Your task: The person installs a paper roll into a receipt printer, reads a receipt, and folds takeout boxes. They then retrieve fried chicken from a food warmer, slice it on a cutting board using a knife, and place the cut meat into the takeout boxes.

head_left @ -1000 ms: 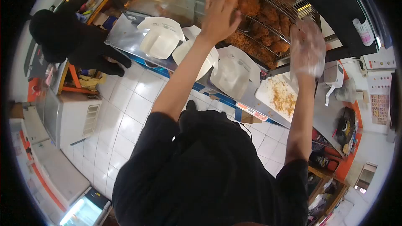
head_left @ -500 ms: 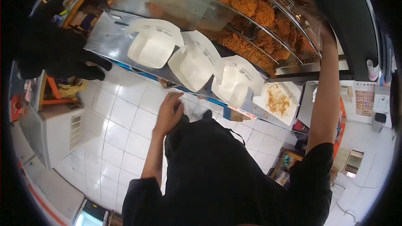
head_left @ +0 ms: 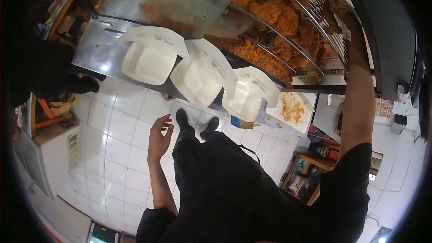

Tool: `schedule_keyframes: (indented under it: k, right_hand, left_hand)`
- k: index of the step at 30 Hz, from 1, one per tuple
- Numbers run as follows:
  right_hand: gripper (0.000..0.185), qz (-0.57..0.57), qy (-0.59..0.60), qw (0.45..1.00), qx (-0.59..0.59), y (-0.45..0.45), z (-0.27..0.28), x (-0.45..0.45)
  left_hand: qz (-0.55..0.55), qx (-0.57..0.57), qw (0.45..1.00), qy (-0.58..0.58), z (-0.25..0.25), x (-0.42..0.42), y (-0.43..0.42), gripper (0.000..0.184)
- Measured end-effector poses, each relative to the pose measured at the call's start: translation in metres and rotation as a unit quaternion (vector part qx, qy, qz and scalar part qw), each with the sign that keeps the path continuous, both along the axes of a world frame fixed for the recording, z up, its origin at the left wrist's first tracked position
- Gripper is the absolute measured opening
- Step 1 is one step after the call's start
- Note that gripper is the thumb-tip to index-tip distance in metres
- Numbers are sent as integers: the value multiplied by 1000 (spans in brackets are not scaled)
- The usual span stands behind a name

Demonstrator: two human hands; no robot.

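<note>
My left hand (head_left: 159, 137) hangs over the tiled floor below the counter, fingers loosely bent and apart, holding nothing. My right hand (head_left: 338, 9) reaches deep into the display cabinet at the upper wire rack (head_left: 318, 6). Something thin and pale shows about its wrist, and its fingers are too dim to make out. Pieces of fried chicken (head_left: 281, 20) lie on the shelves beside it, with crumbly fried bits (head_left: 258, 58) lower down. Three white paper boxes stand with lids up on the metal ledge: a left box (head_left: 148, 65), a middle box (head_left: 195, 81) and a right box (head_left: 243, 101).
A white tray (head_left: 308, 108) with scattered crumbs sits at the ledge's right end. The cabinet's dark frame (head_left: 382, 31) runs beside my right arm. Another person's dark-clothed arm (head_left: 54, 72) is at the left. A white appliance (head_left: 58, 153) stands on the floor there.
My left hand has moved down and left, away from the counter edge. My right hand remains inside the cabinet by the rack, slightly shifted. The whole view has tilted and moved.
</note>
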State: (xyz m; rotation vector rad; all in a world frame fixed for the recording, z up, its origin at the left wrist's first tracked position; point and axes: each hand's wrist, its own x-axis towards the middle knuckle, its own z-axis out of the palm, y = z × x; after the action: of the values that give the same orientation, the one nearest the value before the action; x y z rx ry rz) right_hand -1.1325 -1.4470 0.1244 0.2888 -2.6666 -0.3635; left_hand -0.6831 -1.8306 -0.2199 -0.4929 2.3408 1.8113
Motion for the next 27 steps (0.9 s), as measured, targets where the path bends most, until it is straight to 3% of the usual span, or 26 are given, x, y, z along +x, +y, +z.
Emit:
schedule_keyframes:
  k: [8,27]
  right_hand:
    - [46,12,57,998,-15,-12,4,15]
    - [47,31,142,988,-44,-11,15,22]
  left_hand:
    - [-39,-15,997,-63,-10,-6,-4,39]
    - [-71,-58,992,-88,-22,5,-8,49]
